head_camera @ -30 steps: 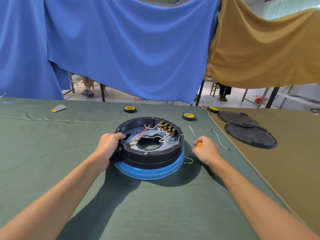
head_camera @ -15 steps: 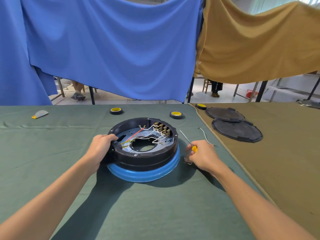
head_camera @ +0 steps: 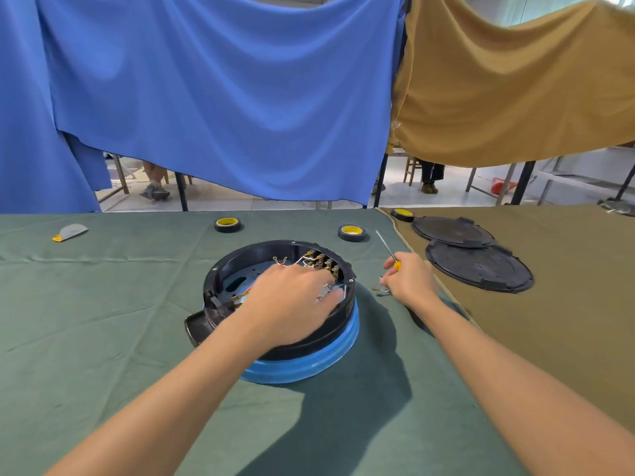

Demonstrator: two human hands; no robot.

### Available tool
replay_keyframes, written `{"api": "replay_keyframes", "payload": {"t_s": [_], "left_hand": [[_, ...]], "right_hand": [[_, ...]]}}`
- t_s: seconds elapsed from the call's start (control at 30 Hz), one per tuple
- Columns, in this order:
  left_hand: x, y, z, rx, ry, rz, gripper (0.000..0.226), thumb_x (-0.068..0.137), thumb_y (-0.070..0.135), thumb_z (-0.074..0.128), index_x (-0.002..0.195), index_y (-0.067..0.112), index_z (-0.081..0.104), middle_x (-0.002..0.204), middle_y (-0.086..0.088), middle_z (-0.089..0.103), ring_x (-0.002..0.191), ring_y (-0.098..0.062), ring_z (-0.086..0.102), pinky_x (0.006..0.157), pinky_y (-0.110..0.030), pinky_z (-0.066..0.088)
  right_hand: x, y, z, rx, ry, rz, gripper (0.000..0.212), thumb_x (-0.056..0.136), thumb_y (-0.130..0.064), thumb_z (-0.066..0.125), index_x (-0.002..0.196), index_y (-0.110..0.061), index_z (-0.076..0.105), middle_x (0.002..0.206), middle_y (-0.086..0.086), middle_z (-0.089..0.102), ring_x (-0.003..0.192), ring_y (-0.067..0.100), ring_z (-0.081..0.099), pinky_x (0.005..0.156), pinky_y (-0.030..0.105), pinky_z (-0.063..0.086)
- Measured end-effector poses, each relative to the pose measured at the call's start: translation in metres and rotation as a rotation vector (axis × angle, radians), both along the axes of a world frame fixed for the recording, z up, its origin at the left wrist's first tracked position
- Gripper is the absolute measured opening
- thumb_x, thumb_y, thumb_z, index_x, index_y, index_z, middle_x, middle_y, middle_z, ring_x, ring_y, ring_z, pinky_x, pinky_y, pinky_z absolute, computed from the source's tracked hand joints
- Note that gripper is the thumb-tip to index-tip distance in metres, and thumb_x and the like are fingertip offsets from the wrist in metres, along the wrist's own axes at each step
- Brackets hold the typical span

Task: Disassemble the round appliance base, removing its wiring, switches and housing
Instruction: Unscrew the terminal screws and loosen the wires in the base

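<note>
The round appliance base (head_camera: pixel 311 364) sits open mid-desk (head_camera: pixel 103 304). The left hand (head_camera: pixel 292 298) reaches into it, its grip blurred. The wiring (head_camera: pixel 280 260) and switches (head_camera: pixel 324 261) are still inside, so most work remains. The right hand (head_camera: pixel 409 281) grips a screwdriver (head_camera: pixel 386 247); two black covers (head_camera: pixel 477 269) lie beyond, probably already off.

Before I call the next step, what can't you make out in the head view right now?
Head view:
- Left hand fingertips: blurred inside the appliance base; grip on any wire unclear.
- Base centre, most wiring: hidden under that hand.
- Screwdriver handle: mostly covered by right hand.
- Switch block terminals: too small to tell.
</note>
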State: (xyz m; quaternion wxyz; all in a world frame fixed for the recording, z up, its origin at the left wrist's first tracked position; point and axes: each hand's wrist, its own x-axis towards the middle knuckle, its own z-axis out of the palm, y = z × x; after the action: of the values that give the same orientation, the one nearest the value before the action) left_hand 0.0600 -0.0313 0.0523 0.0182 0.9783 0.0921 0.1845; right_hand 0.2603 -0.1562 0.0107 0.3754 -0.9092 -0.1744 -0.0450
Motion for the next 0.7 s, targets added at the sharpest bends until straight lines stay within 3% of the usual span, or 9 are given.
{"api": "replay_keyframes", "payload": {"t_s": [0.17, 0.3, 0.4, 0.47, 0.53, 0.6, 0.7], "left_hand": [[0.006, 0.003, -0.009, -0.14, 0.076, -0.065, 0.042, 0.1, 0.05, 0.032, 0.111, 0.026, 0.064, 0.112, 0.003, 0.066, 0.106, -0.02, 0.058, 0.087, -0.041, 0.049], [0.003, 0.005, -0.014, -0.135, 0.053, -0.09, 0.042, 0.1, 0.051, 0.03, 0.103, 0.027, 0.064, 0.102, 0.004, 0.066, 0.096, -0.021, 0.059, 0.082, -0.042, 0.05], [0.001, 0.003, -0.013, -0.137, 0.029, -0.115, 0.047, 0.098, 0.057, 0.027, 0.107, 0.031, 0.065, 0.104, 0.007, 0.068, 0.098, -0.019, 0.06, 0.085, -0.04, 0.048], [-0.001, 0.001, -0.012, -0.044, 0.004, -0.152, 0.052, 0.095, 0.06, 0.025, 0.108, 0.031, 0.066, 0.098, 0.007, 0.07, 0.094, -0.017, 0.059, 0.089, -0.036, 0.043], [-0.003, -0.001, -0.011, 0.041, 0.024, -0.183, 0.047, 0.096, 0.056, 0.029, 0.105, 0.028, 0.065, 0.089, 0.005, 0.067, 0.089, -0.02, 0.058, 0.083, -0.034, 0.039], [-0.004, -0.004, -0.01, -0.005, 0.059, -0.21, 0.038, 0.099, 0.048, 0.035, 0.104, 0.022, 0.062, 0.088, 0.001, 0.065, 0.088, -0.023, 0.058, 0.074, -0.034, 0.037], [-0.004, -0.014, -0.007, -0.088, 0.098, -0.214, 0.034, 0.101, 0.043, 0.038, 0.097, 0.015, 0.058, 0.091, -0.004, 0.064, 0.087, -0.027, 0.057, 0.073, -0.038, 0.042]], "right_hand": [[0.019, 0.014, -0.002, -0.126, -0.044, -0.033, 0.013, 0.091, -0.013, 0.057, 0.096, -0.024, 0.062, 0.103, 0.008, 0.066, 0.092, 0.023, 0.052, 0.068, 0.03, 0.042], [0.024, 0.017, -0.004, -0.189, -0.047, -0.052, 0.012, 0.091, -0.014, 0.06, 0.097, -0.024, 0.062, 0.107, 0.008, 0.063, 0.091, 0.025, 0.056, 0.068, 0.03, 0.042], [0.025, 0.018, -0.006, -0.19, -0.03, -0.056, 0.009, 0.092, -0.016, 0.061, 0.098, -0.023, 0.062, 0.108, 0.009, 0.063, 0.088, 0.024, 0.053, 0.068, 0.03, 0.041], [0.025, 0.016, -0.002, -0.151, -0.003, -0.062, 0.012, 0.09, -0.016, 0.061, 0.101, -0.021, 0.063, 0.112, 0.012, 0.061, 0.091, 0.024, 0.048, 0.072, 0.03, 0.04], [0.022, 0.012, 0.005, -0.027, 0.025, -0.091, 0.018, 0.089, -0.017, 0.06, 0.106, -0.018, 0.064, 0.115, 0.014, 0.061, 0.1, 0.027, 0.049, 0.078, 0.032, 0.043], [0.016, 0.007, 0.013, 0.085, 0.052, -0.104, 0.02, 0.088, -0.021, 0.061, 0.107, -0.016, 0.061, 0.113, 0.012, 0.062, 0.105, 0.029, 0.052, 0.082, 0.035, 0.047], [0.002, -0.004, 0.022, 0.138, 0.102, -0.041, 0.025, 0.088, -0.027, 0.062, 0.108, -0.017, 0.051, 0.11, 0.008, 0.064, 0.094, 0.024, 0.052, 0.064, 0.031, 0.039]]}}
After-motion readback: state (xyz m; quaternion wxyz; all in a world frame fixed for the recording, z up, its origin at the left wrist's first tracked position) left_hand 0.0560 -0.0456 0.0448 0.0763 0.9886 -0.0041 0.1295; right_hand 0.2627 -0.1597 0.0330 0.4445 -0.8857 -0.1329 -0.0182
